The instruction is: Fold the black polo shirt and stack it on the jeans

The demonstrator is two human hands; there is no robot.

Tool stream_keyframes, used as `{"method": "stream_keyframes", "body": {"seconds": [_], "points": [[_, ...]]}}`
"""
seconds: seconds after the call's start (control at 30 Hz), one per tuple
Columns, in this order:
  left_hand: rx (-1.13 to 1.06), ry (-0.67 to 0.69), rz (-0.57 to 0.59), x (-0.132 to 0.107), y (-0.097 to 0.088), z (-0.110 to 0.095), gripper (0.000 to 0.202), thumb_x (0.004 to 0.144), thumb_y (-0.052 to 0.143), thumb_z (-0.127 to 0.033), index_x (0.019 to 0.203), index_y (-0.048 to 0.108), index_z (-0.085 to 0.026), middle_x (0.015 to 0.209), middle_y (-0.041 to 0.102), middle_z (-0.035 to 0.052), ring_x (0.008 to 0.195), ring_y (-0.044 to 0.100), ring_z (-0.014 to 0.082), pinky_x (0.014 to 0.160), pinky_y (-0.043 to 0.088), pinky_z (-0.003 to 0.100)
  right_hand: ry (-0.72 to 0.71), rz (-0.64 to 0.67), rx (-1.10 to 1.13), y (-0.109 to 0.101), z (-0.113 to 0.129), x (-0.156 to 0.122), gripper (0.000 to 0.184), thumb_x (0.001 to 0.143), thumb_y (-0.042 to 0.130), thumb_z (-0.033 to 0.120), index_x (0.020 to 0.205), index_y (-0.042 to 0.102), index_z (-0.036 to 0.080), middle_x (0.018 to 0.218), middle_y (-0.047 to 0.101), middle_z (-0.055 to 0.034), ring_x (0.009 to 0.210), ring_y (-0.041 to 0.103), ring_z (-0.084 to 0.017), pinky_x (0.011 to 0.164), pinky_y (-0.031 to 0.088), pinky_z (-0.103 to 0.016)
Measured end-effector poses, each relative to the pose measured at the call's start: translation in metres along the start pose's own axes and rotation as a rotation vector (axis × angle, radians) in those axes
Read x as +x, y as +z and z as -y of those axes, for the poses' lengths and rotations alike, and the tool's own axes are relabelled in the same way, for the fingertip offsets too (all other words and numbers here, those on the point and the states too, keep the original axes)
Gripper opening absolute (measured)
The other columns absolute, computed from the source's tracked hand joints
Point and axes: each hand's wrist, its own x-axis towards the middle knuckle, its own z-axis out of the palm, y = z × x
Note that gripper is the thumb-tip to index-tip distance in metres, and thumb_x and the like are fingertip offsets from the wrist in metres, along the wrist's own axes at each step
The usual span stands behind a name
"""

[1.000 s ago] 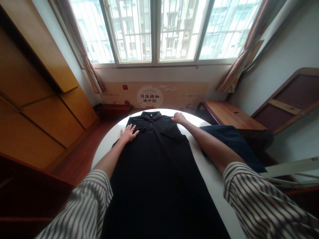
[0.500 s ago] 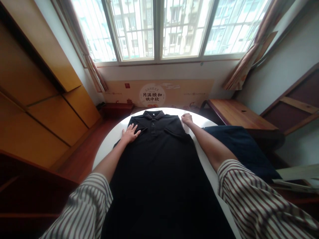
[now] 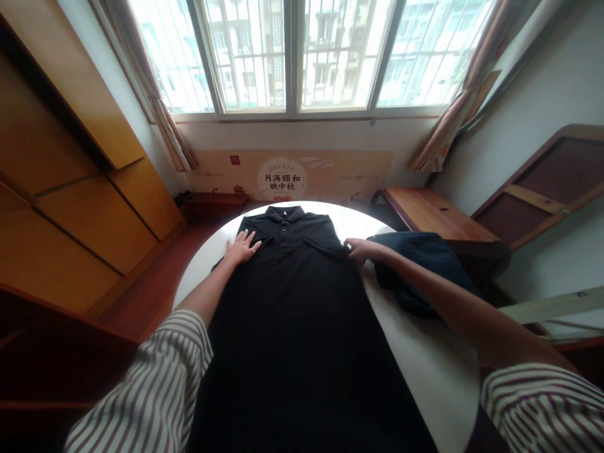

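Note:
A black short-sleeved polo shirt (image 3: 292, 314) lies spread face up on a white round table (image 3: 425, 352), its collar at the far edge. On the shirt's left sleeve area rests my left hand (image 3: 243, 248), flat with fingers spread. At the right side, my right hand (image 3: 361, 250) pinches the edge of the other sleeve near its hem. Both sleeves lie partly over the shirt's body. The shirt's lower end runs out of view toward me.
A folded dark blue cloth (image 3: 425, 251) lies on the table's right side, beneath my right forearm. Beyond it stands a wooden bench (image 3: 438, 217). Wooden cabinets (image 3: 94, 220) line the left, and a barred window (image 3: 292, 56) is ahead.
My right hand has come down from the shoulder side to the sleeve's hem and grips it. The dark blue cloth looks more bunched. My left hand stays flat on the shirt.

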Motion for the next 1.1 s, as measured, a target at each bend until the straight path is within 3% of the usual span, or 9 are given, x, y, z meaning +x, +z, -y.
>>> {"method": "stream_keyframes", "body": {"seconds": [0.17, 0.27, 0.37, 0.5, 0.57, 0.67, 0.77, 0.9, 1.1], "points": [[-0.051, 0.002, -0.032, -0.005, -0.003, -0.002, 0.074, 0.096, 0.025, -0.063, 0.158, 0.02, -0.024, 0.165, 0.012, 0.0063, 0.152, 0.013, 0.0291, 0.117, 0.014, 0.063, -0.044, -0.19, -0.185, 0.01, 0.012, -0.031, 0.045, 0.086, 0.056, 0.007, 0.13, 0.045, 0.005, 0.11, 0.065, -0.0239, 0.09, 0.07, -0.03, 0.073, 0.054, -0.034], [-0.092, 0.005, -0.187, -0.016, -0.014, -0.009, 0.07, 0.097, 0.034, -0.054, 0.156, 0.023, -0.018, 0.164, 0.019, 0.0111, 0.151, 0.016, 0.0306, 0.118, 0.017, 0.061, -0.135, -0.298, -0.264, 0.024, 0.027, -0.067, 0.041, 0.093, 0.051, 0.016, 0.133, 0.044, 0.008, 0.115, 0.064, -0.0255, 0.105, 0.066, -0.036, 0.083, 0.051, -0.041], [-0.137, 0.148, -0.369, -0.046, -0.031, -0.017, 0.054, 0.097, 0.041, -0.038, 0.145, 0.043, -0.013, 0.152, 0.042, 0.0156, 0.143, 0.034, 0.0288, 0.118, 0.026, 0.051, -0.288, -0.295, -0.298, 0.054, 0.039, -0.118, 0.033, 0.098, 0.048, 0.027, 0.128, 0.052, 0.015, 0.112, 0.067, -0.0192, 0.103, 0.067, -0.031, 0.085, 0.051, -0.037], [-0.306, 0.467, -0.393, -0.147, -0.046, -0.016, 0.031, 0.099, 0.042, -0.032, 0.115, 0.061, -0.016, 0.114, 0.065, 0.0114, 0.107, 0.062, 0.0203, 0.1, 0.048, 0.034, -0.698, -0.277, -0.291, 0.111, 0.032, -0.198, 0.034, 0.096, 0.053, 0.031, 0.126, 0.059, 0.016, 0.115, 0.068, -0.0161, 0.104, 0.066, -0.028, 0.088, 0.053, -0.039], [-0.298, 0.627, -0.241, -0.217, -0.044, -0.009, 0.027, 0.1, 0.044, -0.035, 0.102, 0.065, -0.018, 0.1, 0.067, 0.008, 0.094, 0.064, 0.0185, 0.093, 0.052, 0.033, -0.849, -0.275, -0.264, 0.139, 0.017, -0.233, 0.05, 0.092, 0.059, 0.043, 0.134, 0.056, 0.016, 0.127, 0.064, -0.0163, 0.116, 0.061, -0.03, 0.095, 0.053, -0.042], [-0.2, 0.795, -0.066, -0.315, -0.026, 0.007, 0.04, 0.085, 0.068, -0.046, 0.116, 0.064, -0.021, 0.112, 0.067, 0.0096, 0.105, 0.062, 0.0244, 0.098, 0.051, 0.039, -0.962, -0.367, -0.319, 0.172, -0.013, -0.266, 0.07, 0.088, 0.062, 0.053, 0.145, 0.048, 0.015, 0.144, 0.053, -0.0164, 0.13, 0.051, -0.033, 0.098, 0.054, -0.043], [-0.062, 0.854, -0.099, -0.373, 0.0, 0.023, 0.061, 0.085, 0.067, -0.031, 0.143, 0.049, -0.02, 0.137, 0.059, 0.0123, 0.127, 0.053, 0.0303, 0.106, 0.049, 0.046, -0.99, -0.566, -0.404, 0.193, -0.04, -0.276, 0.05, 0.092, 0.057, 0.027, 0.14, 0.054, 0.014, 0.143, 0.055, -0.0134, 0.13, 0.053, -0.03, 0.096, 0.056, -0.039], [0.103, 0.81, -0.205, -0.393, 0.021, 0.047, 0.078, 0.08, 0.036, 0.008, 0.153, 0.035, -0.019, 0.148, 0.05, 0.0091, 0.137, 0.046, 0.0248, 0.11, 0.046, 0.042, -1.03, -0.719, -0.4, 0.2, -0.065, -0.275, 0.049, 0.086, 0.045, 0.004, 0.131, 0.062, 0.011, 0.13, 0.065, -0.0118, 0.12, 0.062, -0.025, 0.09, 0.06, -0.034], [0.025, 0.762, -0.241, -0.404, 0.017, 0.083, 0.071, 0.081, 0.038, 0.006, 0.146, 0.048, -0.022, 0.138, 0.06, 0.0082, 0.126, 0.059, 0.0222, 0.104, 0.053, 0.034, -0.998, -0.682, -0.307, 0.184, -0.09, -0.286, 0.071, 0.076, 0.043, -0.004, 0.143, 0.052, 0.019, 0.129, 0.067, -0.0043, 0.111, 0.068, -0.02, 0.088, 0.061, -0.027]]}}
